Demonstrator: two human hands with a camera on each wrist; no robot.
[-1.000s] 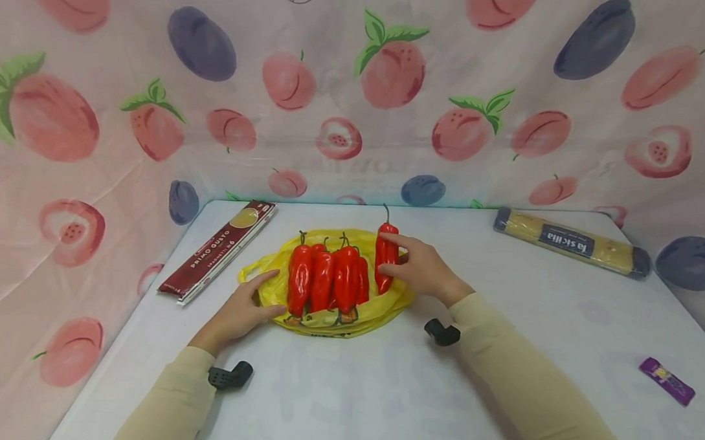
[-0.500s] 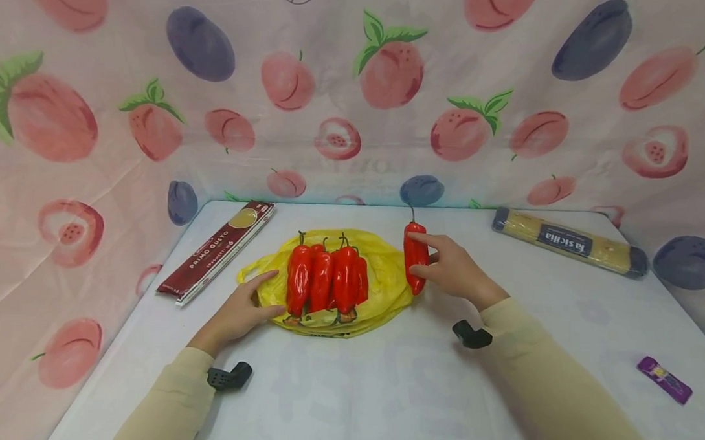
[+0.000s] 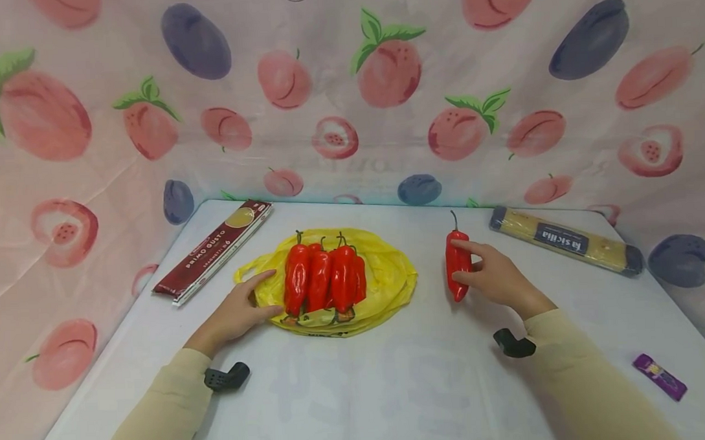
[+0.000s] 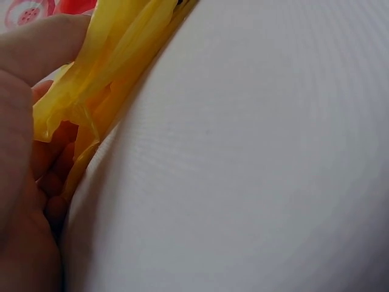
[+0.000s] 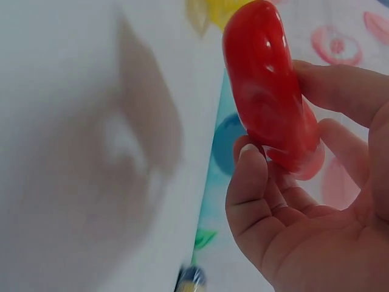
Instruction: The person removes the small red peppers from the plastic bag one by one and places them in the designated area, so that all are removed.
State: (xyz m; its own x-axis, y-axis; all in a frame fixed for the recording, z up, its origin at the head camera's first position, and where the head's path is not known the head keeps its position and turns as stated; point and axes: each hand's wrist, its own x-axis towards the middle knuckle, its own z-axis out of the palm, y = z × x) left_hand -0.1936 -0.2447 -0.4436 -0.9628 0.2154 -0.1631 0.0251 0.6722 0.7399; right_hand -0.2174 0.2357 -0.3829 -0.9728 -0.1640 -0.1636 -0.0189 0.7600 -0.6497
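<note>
My right hand [image 3: 494, 276] pinches a long red pepper [image 3: 458, 268] between thumb and fingers, stem up, over the table to the right of the yellow plastic bag [image 3: 392, 277]. In the right wrist view the pepper [image 5: 261, 73] shows its glossy rounded end, and its shadow falls on the table. Several more red peppers [image 3: 321, 279] lie side by side on the bag, stems pointing away. My left hand [image 3: 237, 311] rests at the bag's left edge, thumb and index finger spread apart. The left wrist view shows bag folds [image 4: 109, 67] between thumb and fingers.
A dark red spaghetti packet [image 3: 214, 254] lies at the back left. Another pasta packet [image 3: 563, 240] with dark ends lies at the back right. A small purple packet [image 3: 660, 376] is near the right edge. Behind the white table [image 3: 358, 394] hangs a fruit-patterned curtain [image 3: 384, 135].
My right hand has carried the pepper from the bag's right side rightward, away from the bag. The left hand and the other peppers have stayed in place.
</note>
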